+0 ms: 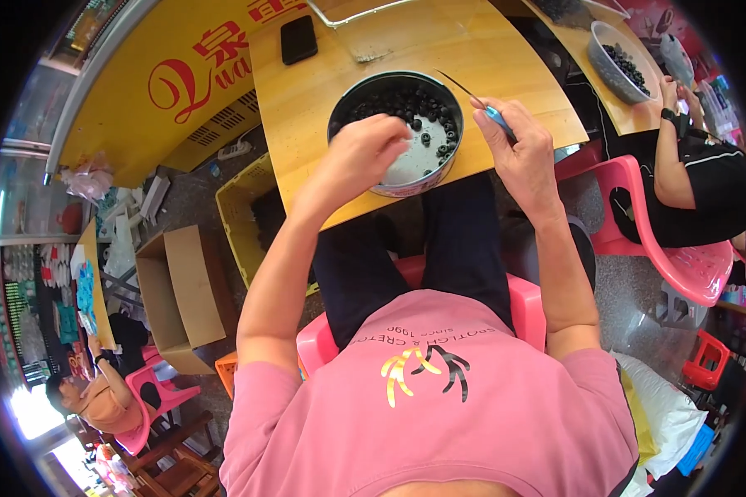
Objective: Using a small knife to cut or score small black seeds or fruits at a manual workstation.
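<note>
A round metal tin [396,189] stands at the near edge of the wooden table, holding many small dark round pieces [402,103], heaped toward its far side. The pale floor of the tin shows nearer me. My left hand [363,153] reaches over the tin's left rim with its fingers curled together; whether a piece is between the fingertips is hidden. Right of the tin, my right hand [520,145] grips a thin pointed tool [496,116] with a light-blue handle. Its dark slim tip points up and left, above the tin's far right rim.
A black phone [298,40] lies at the table's far left, and a clear tray [402,37] stands behind the tin. At right, a person [696,166] sits by a bowl [609,70] of dark pieces. A yellow crate [244,207] and cardboard box [186,290] are on the floor.
</note>
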{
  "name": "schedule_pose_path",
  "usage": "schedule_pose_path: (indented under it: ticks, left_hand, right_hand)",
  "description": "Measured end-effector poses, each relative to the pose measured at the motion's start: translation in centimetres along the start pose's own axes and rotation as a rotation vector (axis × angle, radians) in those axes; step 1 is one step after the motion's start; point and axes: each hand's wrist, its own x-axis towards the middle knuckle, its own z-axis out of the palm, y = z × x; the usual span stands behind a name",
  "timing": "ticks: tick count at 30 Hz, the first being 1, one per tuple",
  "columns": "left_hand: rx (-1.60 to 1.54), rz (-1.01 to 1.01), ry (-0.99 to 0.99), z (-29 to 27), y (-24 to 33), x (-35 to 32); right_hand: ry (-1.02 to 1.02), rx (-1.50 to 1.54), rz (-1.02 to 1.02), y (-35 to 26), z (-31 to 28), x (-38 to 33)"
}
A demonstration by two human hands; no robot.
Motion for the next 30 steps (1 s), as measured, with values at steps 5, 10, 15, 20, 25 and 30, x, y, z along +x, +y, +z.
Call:
schedule_pose_path:
  ticks: [5,10,15,20,25,30]
  left_hand:
    - [0.37,-0.002,-0.213,4.3,-2.4,4.4]
    - [-0.083,-0.062,-0.189,2.9,-0.8,4.3]
    - [-0.64,-0.084,0.118,1.7,2.6,1.2]
    - [-0.763,0.056,0.345,1.5,3.4,-0.8]
    - [-0.687,0.062,0.457,1.9,3.9,-1.6]
    - [-0.693,0.084,0.518,2.5,3.8,-2.1]
  right_hand:
    - [0.039,0.004,0.0,0.4,-1.0,-0.6]
    - [0.038,0.125,0.082,1.0,-1.1,-1.3]
    - [-0.141,0.698,0.382,-0.1,1.3,-1.2]
    - [-0.241,0.966,0.493,-2.0,3.4,-0.7]
    - [-0.269,1.161,0.594,-3.4,4.1,-0.3]
    - [-0.274,1.215,0.588,-3.4,4.6,-0.3]
